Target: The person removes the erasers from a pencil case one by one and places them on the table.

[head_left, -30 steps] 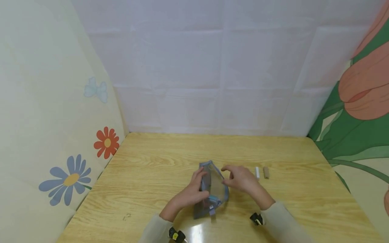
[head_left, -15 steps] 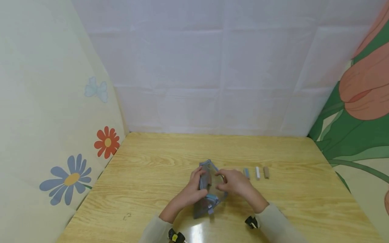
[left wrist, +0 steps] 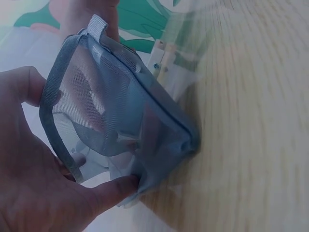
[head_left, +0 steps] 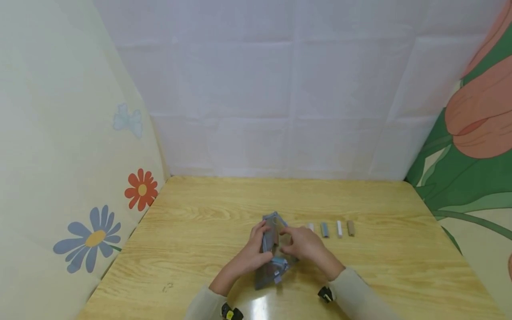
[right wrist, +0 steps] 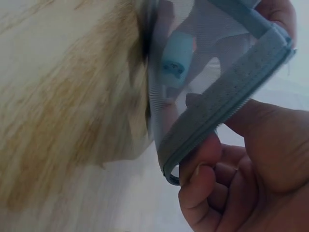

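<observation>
A blue-grey mesh zip pouch (head_left: 264, 276) stands near the middle of the table with its mouth spread. My left hand (head_left: 253, 251) grips its left side; in the left wrist view, that hand's (left wrist: 38, 179) thumb presses one end of the rim and a finger bends over the other. My right hand (head_left: 307, 245) is at the mouth's right side. There, in the right wrist view, the right hand (right wrist: 265, 159) pinches the zip edge (right wrist: 227, 99) between thumb and fingers. Through the mesh shows a small light-blue piece with a printed face (right wrist: 177, 58).
Several small pieces lie in a row right of the pouch: a whitish one (head_left: 310, 226), a blue one (head_left: 325, 230), a white stick (head_left: 339, 229) and a brown one (head_left: 350, 228). A white cloth wall (head_left: 288, 111) stands behind the wooden table (head_left: 192, 231).
My right hand has moved left with the pouch's right edge, narrowing its mouth. The blue and whitish pieces it hid now show. My left hand has barely moved.
</observation>
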### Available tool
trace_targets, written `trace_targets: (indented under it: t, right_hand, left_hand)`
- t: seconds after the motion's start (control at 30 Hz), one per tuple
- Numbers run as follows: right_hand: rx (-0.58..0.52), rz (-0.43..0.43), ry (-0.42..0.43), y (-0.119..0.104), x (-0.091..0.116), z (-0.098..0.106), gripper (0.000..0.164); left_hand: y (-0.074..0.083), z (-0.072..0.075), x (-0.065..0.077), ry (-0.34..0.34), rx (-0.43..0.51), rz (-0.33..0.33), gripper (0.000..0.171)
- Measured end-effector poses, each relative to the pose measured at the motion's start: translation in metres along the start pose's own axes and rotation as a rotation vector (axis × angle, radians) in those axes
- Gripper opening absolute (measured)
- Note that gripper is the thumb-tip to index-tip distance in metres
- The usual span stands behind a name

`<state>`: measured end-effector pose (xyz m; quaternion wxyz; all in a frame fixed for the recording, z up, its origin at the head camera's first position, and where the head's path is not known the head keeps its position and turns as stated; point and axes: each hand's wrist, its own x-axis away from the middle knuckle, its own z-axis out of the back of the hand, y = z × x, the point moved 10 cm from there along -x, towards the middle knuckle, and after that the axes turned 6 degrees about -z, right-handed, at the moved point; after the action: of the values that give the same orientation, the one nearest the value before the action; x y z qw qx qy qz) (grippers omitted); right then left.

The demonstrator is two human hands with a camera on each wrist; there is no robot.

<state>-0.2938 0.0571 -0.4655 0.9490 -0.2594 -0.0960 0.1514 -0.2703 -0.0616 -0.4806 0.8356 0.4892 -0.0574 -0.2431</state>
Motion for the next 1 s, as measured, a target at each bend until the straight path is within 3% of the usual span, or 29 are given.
trace_targets:
  t: [0.27, 0.5, 0.8, 1.0]
  right_hand:
    - [0.077, -0.027, 0.034, 0.005, -0.010, -0.004, 0.046]
    - [0.099, -0.029, 0.012, 0.007, -0.018, -0.010, 0.050]
    - [0.145, -0.038, 0.018, 0.007, -0.024, -0.013, 0.058]
    - [0.162, -0.036, 0.035, 0.008, -0.026, -0.014, 0.054]
  left_hand:
    - [0.001, 0.001, 0.000, 0.015, 0.007, -0.033, 0.081]
    - [0.002, 0.002, -0.001, 0.022, -0.006, -0.065, 0.080]
    - [0.001, 0.000, 0.001, -0.013, 0.027, -0.029, 0.082]
    - [-0.001, -0.001, 0.001, -0.015, 0.025, -0.015, 0.083]
